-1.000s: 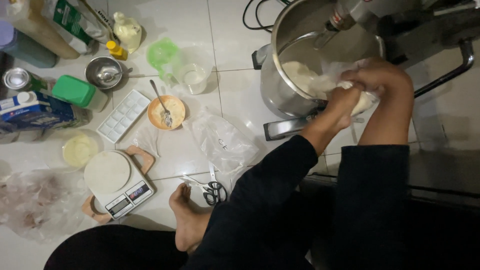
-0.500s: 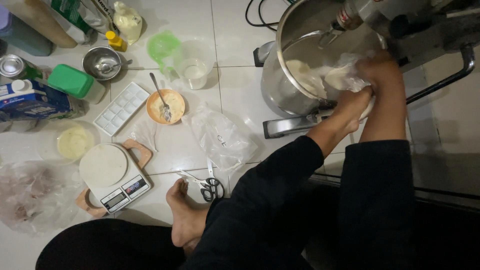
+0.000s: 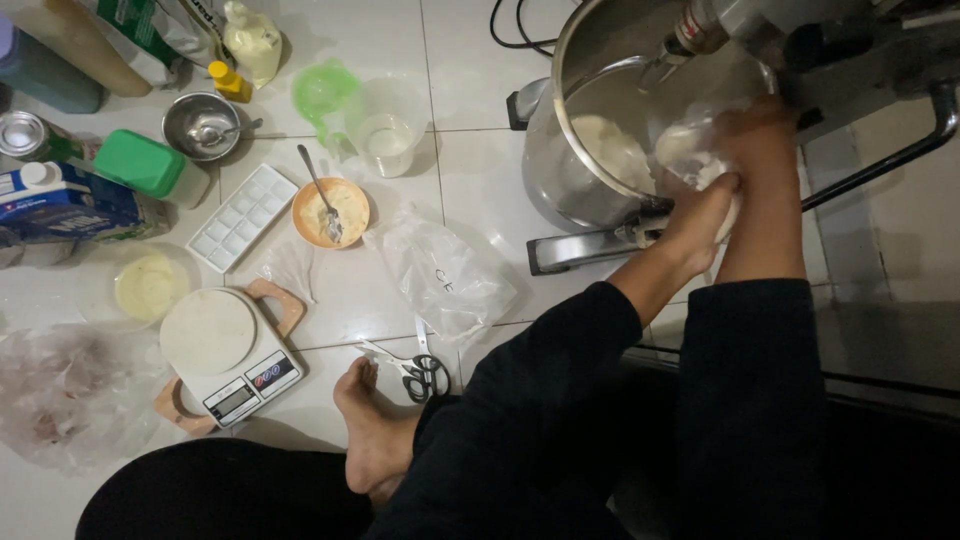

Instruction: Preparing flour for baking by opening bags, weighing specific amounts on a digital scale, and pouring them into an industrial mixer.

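Note:
Both my hands are at the rim of a big steel mixer bowl (image 3: pixel 556 120) on a stand mixer (image 3: pixel 800 30). My left hand (image 3: pixel 700 212) grips the lower part of a clear plastic bag (image 3: pixel 688 148) with white stuff in it. My right hand (image 3: pixel 762 128) holds the bag's upper end, tilted over the bowl's edge. A pale white mass (image 3: pixel 612 146) lies inside the bowl. The mixer's attachment (image 3: pixel 668 58) hangs above it.
On the tiled floor lie an empty plastic bag (image 3: pixel 448 276), scissors (image 3: pixel 418 368), a kitchen scale (image 3: pixel 222 352), an orange bowl with a spoon (image 3: pixel 330 212), an ice tray (image 3: pixel 242 218), a measuring cup (image 3: pixel 386 130) and cartons and bottles at the left. My bare foot (image 3: pixel 372 432) rests beside the scissors.
My hands and the bag have shifted slightly up and farther over the bowl's rim. The floor items have not moved.

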